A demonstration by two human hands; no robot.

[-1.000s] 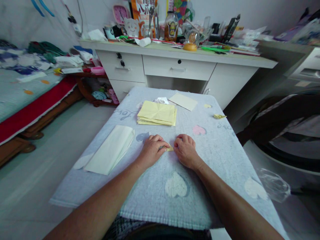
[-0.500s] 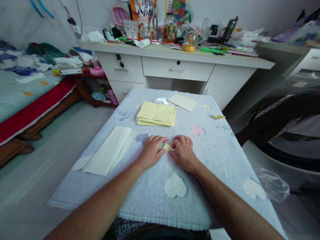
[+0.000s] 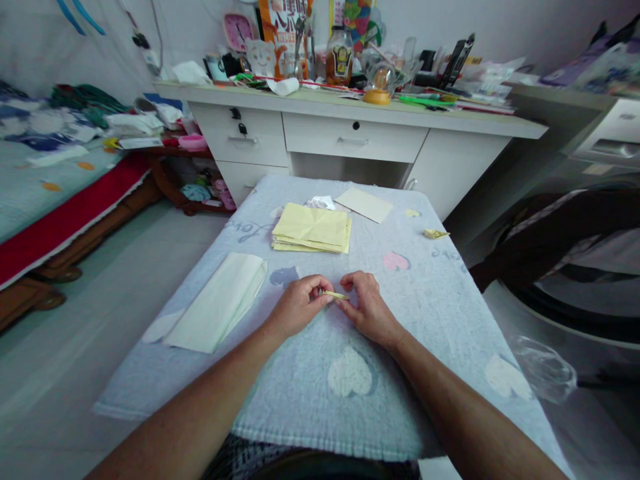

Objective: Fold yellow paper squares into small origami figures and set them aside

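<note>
Between my hands is a small folded piece of yellow paper, seen almost edge-on as a thin strip. My left hand pinches its left end between thumb and curled fingers. At the right end, my right hand has its thumb against the paper and its index finger bent over it. A stack of creased yellow paper sheets lies just beyond my hands. Left of my left hand rests a folded pale green-white paper. A small folded yellow paper piece sits near the right edge.
A light blue cloth with heart patterns covers the table. At its far side are a crumpled white tissue and a cream card. Behind stands a cluttered white desk; a washing machine is on the right.
The folded yellow paper has tipped from showing its flat triangular face to nearly edge-on. My left fingers have curled in around it, and it appears slightly raised off the cloth.
</note>
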